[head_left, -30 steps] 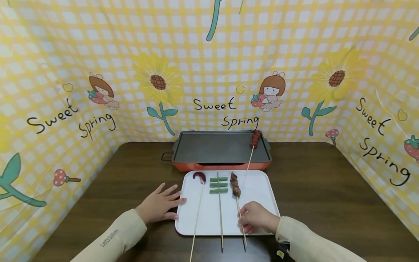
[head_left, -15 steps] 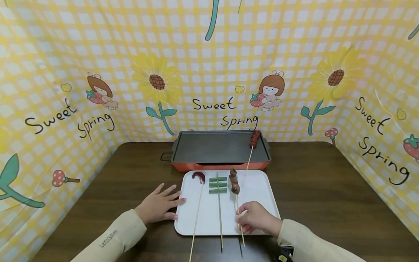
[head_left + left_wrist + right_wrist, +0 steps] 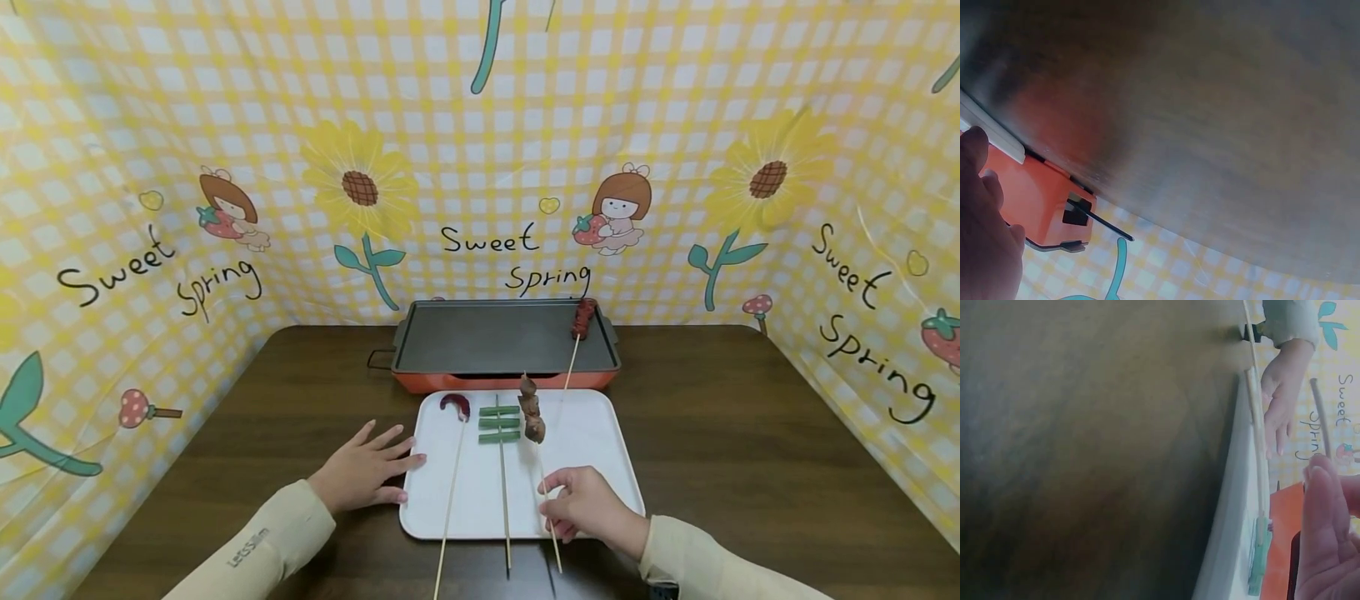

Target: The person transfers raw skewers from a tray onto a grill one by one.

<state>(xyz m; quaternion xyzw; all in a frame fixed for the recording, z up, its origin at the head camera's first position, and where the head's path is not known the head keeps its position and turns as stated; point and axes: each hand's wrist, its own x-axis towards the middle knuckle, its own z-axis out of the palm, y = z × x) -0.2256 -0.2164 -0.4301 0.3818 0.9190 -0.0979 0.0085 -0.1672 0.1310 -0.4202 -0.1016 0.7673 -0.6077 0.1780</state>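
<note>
My right hand (image 3: 588,504) pinches the wooden stick of a brown meat skewer (image 3: 532,412) between thumb and fingers. Its meat end is tilted up over the white tray (image 3: 600,442). With fingers spread, my left hand (image 3: 363,468) rests at the tray's left edge, thumb and fingertips at the rim. On the tray lie a skewer of green bean-like pieces (image 3: 499,424) and one with a dark red curved piece (image 3: 457,407), both sticks jutting past the front edge. In the right wrist view, the held stick (image 3: 1320,415) rises from my fingertips.
Behind the tray stands an orange electric griddle (image 3: 495,337) with a dark flat plate and a wire handle (image 3: 381,359) at its left. A red meat skewer (image 3: 582,320) lies on its right end, stick over the front edge. Checked cloth (image 3: 480,150) surrounds the brown table (image 3: 720,433).
The brown meat skewer has risen off the tray, its meat end shifting up and slightly left, in my right hand. My left hand has stayed at the tray's edge.
</note>
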